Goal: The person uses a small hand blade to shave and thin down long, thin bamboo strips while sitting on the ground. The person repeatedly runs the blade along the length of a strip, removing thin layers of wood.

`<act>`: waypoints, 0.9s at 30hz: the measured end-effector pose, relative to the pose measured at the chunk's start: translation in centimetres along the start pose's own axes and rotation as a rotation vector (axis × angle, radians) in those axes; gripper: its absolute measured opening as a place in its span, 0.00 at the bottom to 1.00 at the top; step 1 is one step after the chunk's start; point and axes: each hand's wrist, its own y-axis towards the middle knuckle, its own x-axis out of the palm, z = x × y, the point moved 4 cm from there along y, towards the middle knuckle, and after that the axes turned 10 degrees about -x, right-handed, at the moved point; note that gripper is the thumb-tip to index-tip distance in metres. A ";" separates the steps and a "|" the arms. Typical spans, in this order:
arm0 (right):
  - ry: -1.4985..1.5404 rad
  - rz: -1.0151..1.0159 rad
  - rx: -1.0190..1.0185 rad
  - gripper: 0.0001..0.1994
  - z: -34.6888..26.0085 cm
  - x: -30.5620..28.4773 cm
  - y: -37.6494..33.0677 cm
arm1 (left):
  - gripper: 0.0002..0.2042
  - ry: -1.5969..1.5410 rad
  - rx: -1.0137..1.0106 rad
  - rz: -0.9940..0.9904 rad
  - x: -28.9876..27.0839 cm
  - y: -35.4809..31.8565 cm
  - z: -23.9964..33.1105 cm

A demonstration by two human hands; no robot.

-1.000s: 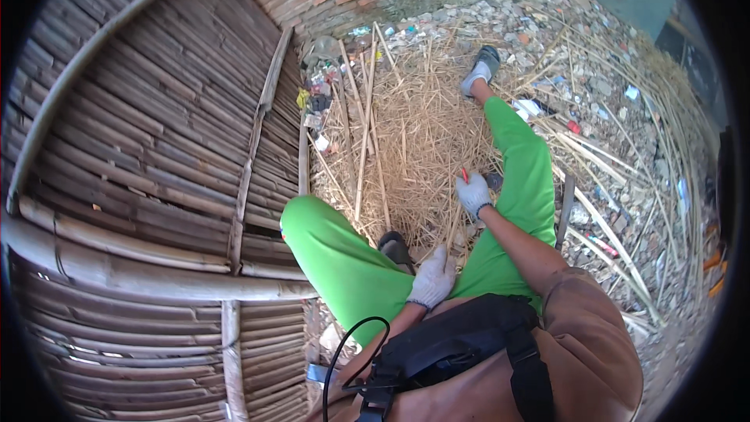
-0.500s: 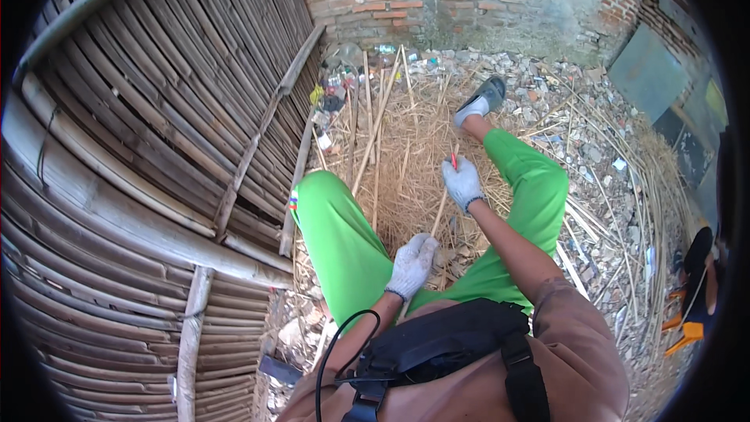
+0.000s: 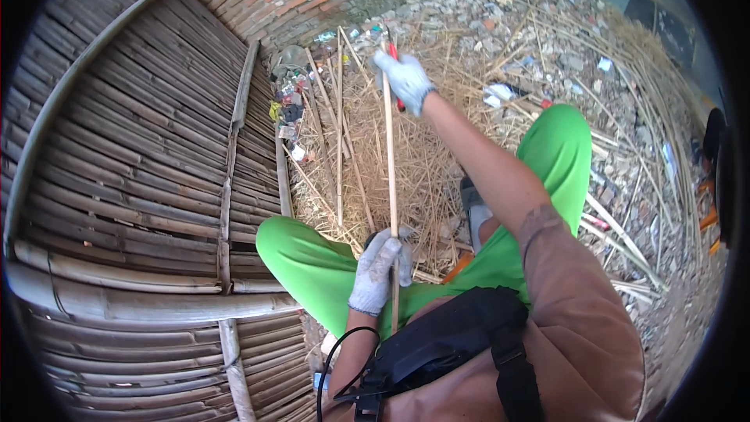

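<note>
A long, pale bamboo stick (image 3: 391, 152) runs away from my lap over the straw. My left hand (image 3: 375, 277), in a white knit glove, is closed around its near part, above the green trousers (image 3: 308, 259). Farther out, my gloved right hand (image 3: 405, 80) is closed at the stick's far end. That same hand also holds a slim tool with a red handle (image 3: 400, 103); a dark, narrow tip sticks out past the fingers, and its exact kind is unclear. The near end of the stick passes under my left hand toward the black waist bag (image 3: 453, 340).
A bamboo slat wall (image 3: 141, 180) stands close on my left, a brick wall (image 3: 281, 0) ahead. Straw shavings (image 3: 437, 148) and loose bamboo sticks (image 3: 340, 125) lie before me. Rubble (image 3: 562, 55) covers the ground to the right. An orange thing (image 3: 459, 267) lies near my foot.
My right hand has moved far forward, and the stick now stretches between both hands. My right leg has folded in, its foot drawn back toward me. The view has shifted.
</note>
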 end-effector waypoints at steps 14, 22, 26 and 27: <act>-0.471 -0.272 -0.077 0.23 -9.6 0.3 -0.7 | 0.23 -0.048 0.085 -0.073 2.2 10.3 10.7; -0.455 -0.349 0.139 0.21 -2.2 1.2 -4.3 | 0.22 -0.250 -0.017 -0.093 -2.2 11.7 5.7; -0.448 -0.328 0.231 0.20 1.0 -0.7 -3.8 | 0.22 -0.222 -0.089 -0.058 -2.8 11.7 3.4; -0.446 -0.348 0.256 0.20 1.9 -0.9 -3.7 | 0.22 -0.236 -0.111 -0.052 -3.2 11.7 3.1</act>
